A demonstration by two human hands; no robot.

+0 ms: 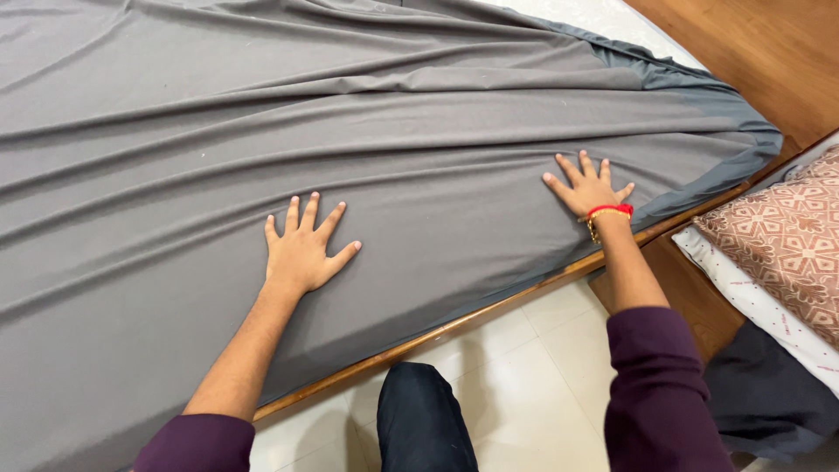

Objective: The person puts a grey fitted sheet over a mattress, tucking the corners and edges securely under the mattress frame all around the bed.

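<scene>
A grey bedsheet [376, 131] covers the mattress and shows long wrinkles running across it. My left hand [301, 249] lies flat on the sheet near the bed's near edge, fingers spread. My right hand [587, 188] presses flat on the sheet further right, fingers spread too, with a red thread and a bead bracelet on the wrist. Neither hand holds anything. At the far right the sheet's corner [743, 144] bunches over the mattress corner.
The wooden bed frame edge [472, 316] runs diagonally below my hands. A white mattress corner [612, 22] shows at the top. A patterned brown pillow [791, 236] on white bedding sits at right. Pale floor tiles [533, 376] and my dark-trousered knee [424, 419] are below.
</scene>
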